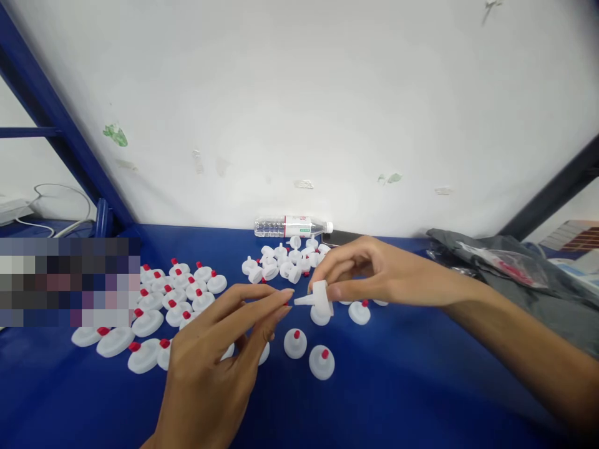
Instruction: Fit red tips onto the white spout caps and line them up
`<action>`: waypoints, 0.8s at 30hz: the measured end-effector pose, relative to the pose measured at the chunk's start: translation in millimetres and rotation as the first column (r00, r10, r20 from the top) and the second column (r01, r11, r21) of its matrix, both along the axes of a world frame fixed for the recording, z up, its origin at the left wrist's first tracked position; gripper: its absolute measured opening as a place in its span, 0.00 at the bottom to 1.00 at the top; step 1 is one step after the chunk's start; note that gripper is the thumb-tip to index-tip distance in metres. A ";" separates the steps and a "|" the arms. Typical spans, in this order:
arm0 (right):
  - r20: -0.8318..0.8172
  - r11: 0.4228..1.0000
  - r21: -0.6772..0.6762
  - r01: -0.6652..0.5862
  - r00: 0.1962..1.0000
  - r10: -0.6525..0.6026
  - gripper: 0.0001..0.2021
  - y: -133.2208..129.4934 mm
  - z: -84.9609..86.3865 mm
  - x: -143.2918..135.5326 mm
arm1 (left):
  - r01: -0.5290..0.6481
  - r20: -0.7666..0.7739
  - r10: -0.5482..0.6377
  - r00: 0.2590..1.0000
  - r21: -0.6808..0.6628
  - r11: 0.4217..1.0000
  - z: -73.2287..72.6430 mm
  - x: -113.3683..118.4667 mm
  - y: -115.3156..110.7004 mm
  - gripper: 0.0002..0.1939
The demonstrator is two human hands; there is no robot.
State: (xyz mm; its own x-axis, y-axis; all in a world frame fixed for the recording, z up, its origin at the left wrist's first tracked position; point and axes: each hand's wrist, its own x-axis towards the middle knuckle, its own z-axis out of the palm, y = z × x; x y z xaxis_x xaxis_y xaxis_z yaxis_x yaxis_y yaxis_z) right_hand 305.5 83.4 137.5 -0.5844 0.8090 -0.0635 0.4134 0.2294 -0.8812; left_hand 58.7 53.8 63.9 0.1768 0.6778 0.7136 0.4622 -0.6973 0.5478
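My right hand [374, 274] pinches a white plastic nozzle cap [321, 298] by its wide base, its thin spout pointing left. Facing that spout, my left hand [210, 362] has thumb and forefinger closed on a small red tip cap [287, 304], mostly hidden by the fingertips. A narrow gap shows between the fingertips and the spout. Below the hands, a white cap with a red tip [322, 363] stands on the blue table [374, 399], with others around it. Many more red-tipped white caps [147, 322] are grouped at the left, partly behind my left hand.
Behind my hands lies a pile of white nozzle caps [270, 269]. A water bottle [297, 226] rests on its side against the white wall, beside a dark flat object [344, 238]. Dark grey plastic bags [496, 249] lie at the right. A blue metal post [70, 118] rises at the left.
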 end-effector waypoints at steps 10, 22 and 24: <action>-0.074 1.000 0.018 0.002 0.997 -0.001 0.11 -5.8 -6.8 -10.7 | 0.105 0.159 -0.073 0.985 -0.201 0.974 11.5 3.7 -8.3 0.10; 0.051 0.880 0.376 0.290 0.942 -0.332 0.11 4.8 -11.7 -4.3 | -0.296 -0.237 0.299 0.925 0.048 0.954 15.9 -37.2 6.4 0.08; 0.093 0.790 0.487 0.373 0.877 -0.471 0.11 13.6 -18.3 2.5 | -0.298 -0.427 0.332 0.841 0.148 0.943 11.8 -52.7 13.4 0.11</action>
